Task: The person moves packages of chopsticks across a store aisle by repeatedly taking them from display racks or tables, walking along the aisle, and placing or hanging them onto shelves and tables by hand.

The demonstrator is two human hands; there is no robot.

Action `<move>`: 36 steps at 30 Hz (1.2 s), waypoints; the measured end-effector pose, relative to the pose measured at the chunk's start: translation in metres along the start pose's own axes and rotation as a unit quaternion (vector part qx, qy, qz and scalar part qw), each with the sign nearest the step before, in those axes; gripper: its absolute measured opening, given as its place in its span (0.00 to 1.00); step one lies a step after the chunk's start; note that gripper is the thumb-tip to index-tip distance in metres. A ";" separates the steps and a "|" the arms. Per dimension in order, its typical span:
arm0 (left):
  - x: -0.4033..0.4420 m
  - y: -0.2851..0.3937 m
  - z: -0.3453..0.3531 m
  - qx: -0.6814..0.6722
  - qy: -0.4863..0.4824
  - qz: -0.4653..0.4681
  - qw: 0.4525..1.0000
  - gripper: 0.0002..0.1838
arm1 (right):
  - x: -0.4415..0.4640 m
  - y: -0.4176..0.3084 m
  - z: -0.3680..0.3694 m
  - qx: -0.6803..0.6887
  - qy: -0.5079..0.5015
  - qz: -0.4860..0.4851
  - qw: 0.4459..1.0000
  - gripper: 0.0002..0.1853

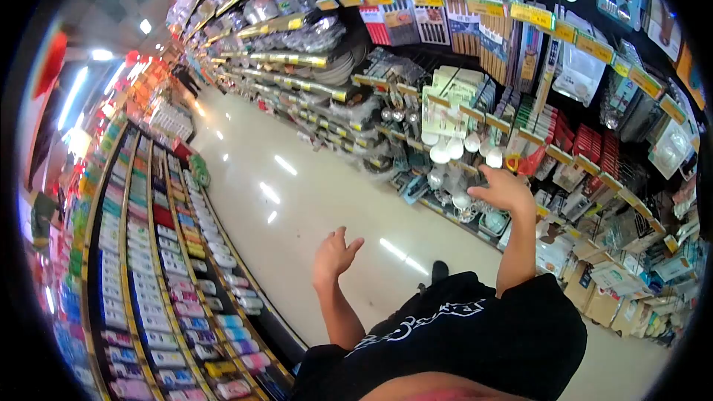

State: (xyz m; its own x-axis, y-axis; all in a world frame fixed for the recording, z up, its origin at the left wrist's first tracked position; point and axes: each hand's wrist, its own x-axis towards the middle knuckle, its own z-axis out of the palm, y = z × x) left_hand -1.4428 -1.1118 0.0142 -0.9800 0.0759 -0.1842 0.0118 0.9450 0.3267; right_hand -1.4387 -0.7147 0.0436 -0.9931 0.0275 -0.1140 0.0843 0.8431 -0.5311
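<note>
Shop shelving lines both sides of a pale, glossy floor (245, 156), and on the person's right-hand side a dense rack of kitchenware carries a bunch of white spoons (440, 153), the landmark for everything that follows. Just to the lower right of the white spoons is the right hand (505, 189), open, its thumb and a finger extended and parted towards the rack; the other fingers are hard to make out, and whether a fingertip touches any of the hanging goods cannot be told. Directly below the white spoons, near that thumb, hang shiny metal utensils (444, 180). Well down and to the left of the white spoons, the left hand (336, 256) is in the air over the floor, loosely open, thumb held away from bent fingers, well apart from both shelves. Just above the white spoons hang pale green packets (444, 104); higher and to the right are packs of chopsticks (492, 48), and farther right, red-handled tools (594, 142). To the upper left of the white spoons, stacked plates (343, 68) fill a shelf, while far to their left, across the floor, a long display unit (156, 275) bears rows of colourful packaged goods.
</note>
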 end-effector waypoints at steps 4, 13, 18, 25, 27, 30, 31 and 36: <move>0.087 0.044 -0.029 0.015 0.027 0.092 0.995 0.34 | 0.069 0.002 -0.020 0.029 0.058 -0.004 0.998 0.44; 0.268 0.115 -0.009 0.062 -0.105 0.286 0.950 0.33 | 0.150 0.030 -0.024 -0.026 0.130 0.103 0.986 0.50; 0.374 0.179 -0.015 -0.109 -0.069 0.434 0.892 0.29 | 0.197 0.020 -0.030 -0.022 0.161 0.143 0.976 0.52; 0.505 0.259 -0.011 -0.271 -0.089 0.472 0.834 0.32 | 0.281 -0.004 -0.053 0.046 0.205 0.138 0.968 0.54; 0.529 0.280 -0.014 -0.284 -0.129 0.482 0.818 0.38 | 0.310 0.000 -0.055 0.059 0.245 0.126 0.959 0.54; 0.554 0.305 -0.009 -0.296 -0.171 0.498 0.797 0.42 | 0.343 0.012 -0.051 0.139 0.293 0.143 0.935 0.55; 0.558 0.315 -0.006 -0.302 -0.159 0.493 0.800 0.42 | 0.350 0.016 -0.051 0.174 0.306 0.147 0.924 0.55; 0.570 0.359 0.019 -0.364 -0.135 0.454 0.802 0.44 | 0.373 0.029 -0.058 0.236 0.347 0.198 0.886 0.54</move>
State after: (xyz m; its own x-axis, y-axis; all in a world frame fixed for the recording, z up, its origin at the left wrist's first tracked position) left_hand -1.9937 -0.7233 0.0088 -0.5537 0.7863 0.2742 0.4807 0.0328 0.8763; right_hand -1.8110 -0.6486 0.0344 -0.6752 0.7324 0.0877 0.2985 0.3800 -0.8755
